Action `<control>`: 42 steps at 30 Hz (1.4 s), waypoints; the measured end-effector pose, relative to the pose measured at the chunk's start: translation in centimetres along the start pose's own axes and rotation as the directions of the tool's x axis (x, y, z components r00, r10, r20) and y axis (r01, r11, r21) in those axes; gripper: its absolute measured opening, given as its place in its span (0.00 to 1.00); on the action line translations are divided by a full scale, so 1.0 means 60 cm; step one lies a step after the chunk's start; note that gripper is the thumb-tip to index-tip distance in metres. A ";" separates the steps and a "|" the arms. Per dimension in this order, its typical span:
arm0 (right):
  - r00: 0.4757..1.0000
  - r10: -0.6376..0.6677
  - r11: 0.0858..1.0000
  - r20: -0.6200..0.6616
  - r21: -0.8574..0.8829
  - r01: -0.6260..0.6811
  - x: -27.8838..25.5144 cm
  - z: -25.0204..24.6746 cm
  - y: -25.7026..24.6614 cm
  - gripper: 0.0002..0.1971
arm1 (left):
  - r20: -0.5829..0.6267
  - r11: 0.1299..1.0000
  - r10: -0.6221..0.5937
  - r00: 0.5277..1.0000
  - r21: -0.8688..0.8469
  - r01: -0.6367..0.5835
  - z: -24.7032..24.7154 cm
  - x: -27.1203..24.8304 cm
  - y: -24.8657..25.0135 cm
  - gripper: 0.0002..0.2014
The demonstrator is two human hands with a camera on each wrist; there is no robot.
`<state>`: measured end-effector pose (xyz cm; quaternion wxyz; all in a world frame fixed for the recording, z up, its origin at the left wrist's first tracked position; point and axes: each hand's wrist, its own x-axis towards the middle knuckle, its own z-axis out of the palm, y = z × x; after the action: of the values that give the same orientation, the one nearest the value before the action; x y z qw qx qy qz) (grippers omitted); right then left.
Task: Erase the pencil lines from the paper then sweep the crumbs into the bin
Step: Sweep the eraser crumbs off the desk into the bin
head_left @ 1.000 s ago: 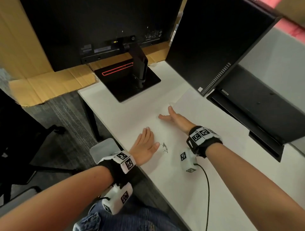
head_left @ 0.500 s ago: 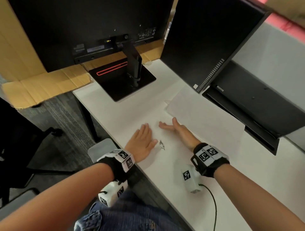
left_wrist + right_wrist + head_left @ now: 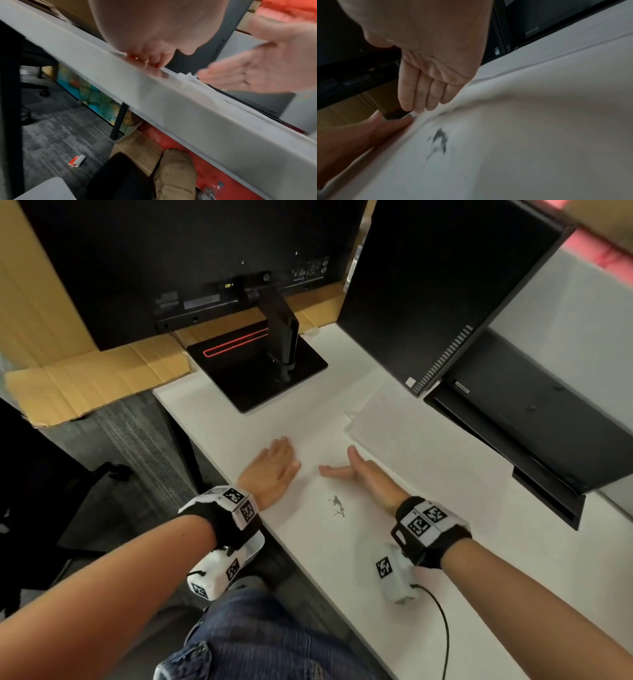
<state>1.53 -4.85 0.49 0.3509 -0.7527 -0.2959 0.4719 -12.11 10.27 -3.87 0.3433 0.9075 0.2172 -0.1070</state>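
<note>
The right hand has been drawn back toward the near edge of the bench and now stands on its side, fingers straight and together, nothing held. The left hand has stayed flat at the bench edge, palm down, fingers straight, also holding nothing. The dark crumbs are seen as a small heap between the two wrists, on the near side of the right hand and close to the near edge. The paper lies behind the right hand, toward the monitors. From this it is judged that the erasing is finished and the sweeping is in progress: the crumbs have been gathered toward the edge. A light grey corner, perhaps the bin, is seen below the bench in the left wrist view, but this cannot be told surely.
</note>
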 end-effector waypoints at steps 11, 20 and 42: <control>0.998 0.052 0.981 0.040 -0.186 -0.044 0.103 -0.006 -0.051 0.32 | -0.247 0.963 -0.152 0.957 -0.253 0.088 -0.066 0.014 -0.022 0.24; 0.997 0.013 0.999 0.078 -0.051 -0.009 0.064 -0.016 -0.056 0.34 | 0.029 0.984 0.079 0.996 -0.162 -0.073 -0.027 0.037 -0.005 0.24; 0.881 0.107 0.854 0.461 -0.497 0.156 0.124 0.094 -0.070 0.32 | -0.306 0.989 -0.105 0.946 0.071 0.132 -0.054 0.018 -0.132 0.26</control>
<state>-1.31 4.79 -1.59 0.0577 -0.6770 -0.4985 0.5383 -14.72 18.10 -6.37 0.2574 0.9131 0.3161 0.0025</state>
